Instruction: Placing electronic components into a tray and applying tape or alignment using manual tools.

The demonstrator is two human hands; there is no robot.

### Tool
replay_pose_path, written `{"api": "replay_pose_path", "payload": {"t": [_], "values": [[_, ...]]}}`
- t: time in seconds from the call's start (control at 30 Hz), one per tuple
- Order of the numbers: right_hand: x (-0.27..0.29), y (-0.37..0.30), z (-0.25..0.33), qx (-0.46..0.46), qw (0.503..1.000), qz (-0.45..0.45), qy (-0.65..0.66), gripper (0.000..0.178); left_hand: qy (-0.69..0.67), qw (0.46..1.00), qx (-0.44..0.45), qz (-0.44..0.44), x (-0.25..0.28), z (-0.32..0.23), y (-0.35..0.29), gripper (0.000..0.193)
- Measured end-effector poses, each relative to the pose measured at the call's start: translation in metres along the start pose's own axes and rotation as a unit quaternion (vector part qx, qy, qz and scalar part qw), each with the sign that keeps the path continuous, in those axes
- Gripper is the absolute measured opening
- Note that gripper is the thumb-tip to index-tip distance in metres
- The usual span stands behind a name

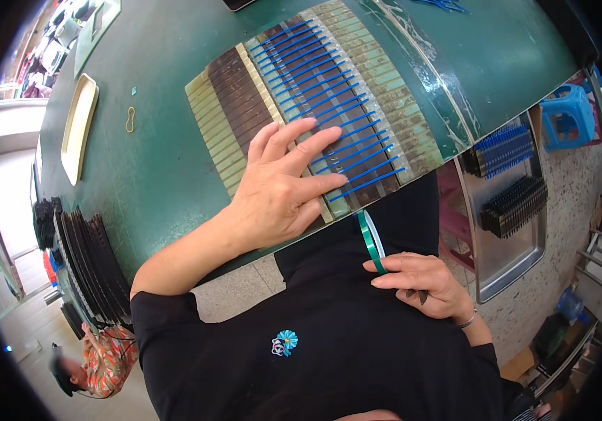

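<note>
A grooved board (pixel 234 88) lies tilted on the green table, its middle dark and its outer strips pale green. Thin blue rods (pixel 350 107) lie across it in an evenly spaced row. My left hand (pixel 276 186) rests over the near end of that row, fingers spread, fingertips touching the rods or the board. In front of my body, beyond the table edge, my right hand (pixel 420 281) pinches a roll of green tape (pixel 369 242) between thumb and fingers. Small dark pointed pieces (pixel 422 297) stick out by its curled fingers; what they belong to is hidden.
A cream tray (pixel 80 130) and a rubber band (pixel 130 119) lie on the table at left. Black ribbed plates (pixel 90 249) stand stacked at its left edge. At right, a metal tray (pixel 490 270) bears blue and black bundles near a blue stool (pixel 567 116). A person (pixel 108 361) is at lower left.
</note>
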State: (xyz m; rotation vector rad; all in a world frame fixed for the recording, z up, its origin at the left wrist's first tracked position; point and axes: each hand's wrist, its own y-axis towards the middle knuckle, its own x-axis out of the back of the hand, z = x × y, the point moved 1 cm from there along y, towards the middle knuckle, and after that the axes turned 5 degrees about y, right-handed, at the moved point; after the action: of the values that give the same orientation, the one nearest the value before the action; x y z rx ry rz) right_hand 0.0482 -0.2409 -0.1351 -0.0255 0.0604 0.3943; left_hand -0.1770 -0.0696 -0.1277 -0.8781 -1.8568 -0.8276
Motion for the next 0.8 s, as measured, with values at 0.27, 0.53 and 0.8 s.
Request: {"api": "replay_pose_path", "payload": {"t": [0.27,0.53,0.8], "values": [[0.001,-0.001,-0.003,0.03,0.999,0.002,-0.016,0.047,0.03,0.999,-0.004,0.036,-0.003,-0.018,-0.005,0.034],[0.012,-0.007,0.008,-0.052,0.997,0.05,0.013,0.04,0.05,0.998,0.003,0.026,-0.007,-0.037,-0.011,0.038],[0.012,-0.006,0.014,-0.009,0.998,-0.002,0.067,0.039,-0.128,0.99,0.027,-0.057,-0.04,-0.076,-0.042,0.041]]}}
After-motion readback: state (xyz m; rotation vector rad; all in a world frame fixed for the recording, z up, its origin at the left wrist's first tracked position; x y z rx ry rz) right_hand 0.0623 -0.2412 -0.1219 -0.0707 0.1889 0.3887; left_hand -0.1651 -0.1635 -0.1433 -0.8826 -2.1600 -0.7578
